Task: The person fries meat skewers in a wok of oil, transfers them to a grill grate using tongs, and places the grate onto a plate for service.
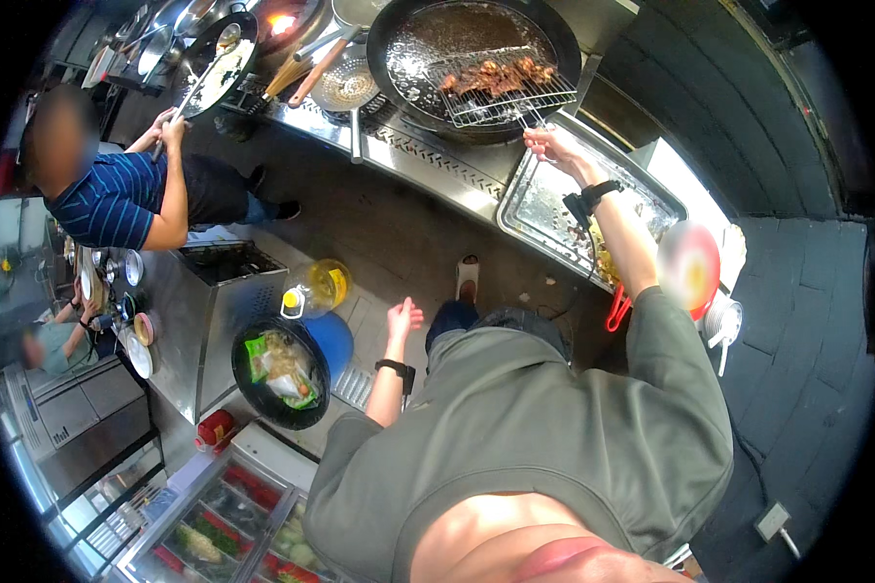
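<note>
My right hand [554, 148] grips the handle of a wire grilling basket [467, 108]. Browned pieces of meat [497, 77] lie in the basket, which is tilted over a large dark wok [401, 65] with shiny, oily liquid in it. Below that hand, a metal tray [536, 211] with food scraps rests on the steel counter. My left hand [405, 316] hangs low at my side with nothing in it, its fingers somewhat apart, near a large oil bottle [328, 286] and a black bin [244, 386].
On the left a co-worker [109, 197] in a striped shirt holds a wok [244, 73] and a ladle. A perforated skimmer [346, 79] lies beside my wok. A second person [62, 342] works farther back. A burner flame [282, 24] glows at the top; a glass-topped food case [219, 525] stands lower left.
</note>
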Available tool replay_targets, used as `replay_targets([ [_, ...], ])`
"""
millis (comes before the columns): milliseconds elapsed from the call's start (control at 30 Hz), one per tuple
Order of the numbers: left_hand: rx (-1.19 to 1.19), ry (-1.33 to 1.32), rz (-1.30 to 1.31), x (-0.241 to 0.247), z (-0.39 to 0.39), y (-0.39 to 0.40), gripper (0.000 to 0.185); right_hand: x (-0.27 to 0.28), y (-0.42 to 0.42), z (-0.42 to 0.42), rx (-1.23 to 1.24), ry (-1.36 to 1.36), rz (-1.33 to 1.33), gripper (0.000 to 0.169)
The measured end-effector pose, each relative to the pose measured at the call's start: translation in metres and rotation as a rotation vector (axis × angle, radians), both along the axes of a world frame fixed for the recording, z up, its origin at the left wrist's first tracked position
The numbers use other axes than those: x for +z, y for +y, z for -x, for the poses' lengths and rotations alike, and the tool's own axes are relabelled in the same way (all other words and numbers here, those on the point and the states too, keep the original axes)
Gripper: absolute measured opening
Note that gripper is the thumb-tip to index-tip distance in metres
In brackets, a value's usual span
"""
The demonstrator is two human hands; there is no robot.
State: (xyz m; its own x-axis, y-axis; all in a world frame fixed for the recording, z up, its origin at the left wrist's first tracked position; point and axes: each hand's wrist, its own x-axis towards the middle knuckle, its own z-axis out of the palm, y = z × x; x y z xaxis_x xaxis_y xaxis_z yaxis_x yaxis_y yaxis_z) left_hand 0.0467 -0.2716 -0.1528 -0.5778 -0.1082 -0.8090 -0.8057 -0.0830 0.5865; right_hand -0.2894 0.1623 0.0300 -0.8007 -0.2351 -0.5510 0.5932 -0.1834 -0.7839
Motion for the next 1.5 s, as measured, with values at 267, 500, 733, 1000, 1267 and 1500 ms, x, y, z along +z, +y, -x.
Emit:
replay_targets([
  [267,0.009,-0.148,0.1,-0.036,-0.035,-0.029,0.046,-0.015,-0.011,0.02,-0.022,-0.069,-0.085,0.014],
  [500,-0.018,-0.214,0.1,-0.051,-0.035,-0.036,0.048,-0.039,-0.013,0.031,-0.107,-0.212,0.017,0.015],
  [733,-0.065,-0.253,0.121,-0.046,-0.023,-0.033,0.049,-0.007,-0.033,0.019,-0.141,-0.268,-0.14,0.042],
  [1000,-0.147,-0.114,0.1,-0.032,0.022,-0.011,0.041,0.023,-0.047,-0.004,-0.224,-0.202,-0.219,0.059],
  [1267,-0.263,0.248,-0.258,0.128,0.21,0.15,0.052,0.026,-0.066,-0.022,-0.238,-0.194,-0.185,0.088],
  [1500,-0.091,0.202,-0.391,0.191,0.288,0.228,0.056,-0.021,-0.099,-0.036,-0.479,0.044,-0.57,0.061],
])
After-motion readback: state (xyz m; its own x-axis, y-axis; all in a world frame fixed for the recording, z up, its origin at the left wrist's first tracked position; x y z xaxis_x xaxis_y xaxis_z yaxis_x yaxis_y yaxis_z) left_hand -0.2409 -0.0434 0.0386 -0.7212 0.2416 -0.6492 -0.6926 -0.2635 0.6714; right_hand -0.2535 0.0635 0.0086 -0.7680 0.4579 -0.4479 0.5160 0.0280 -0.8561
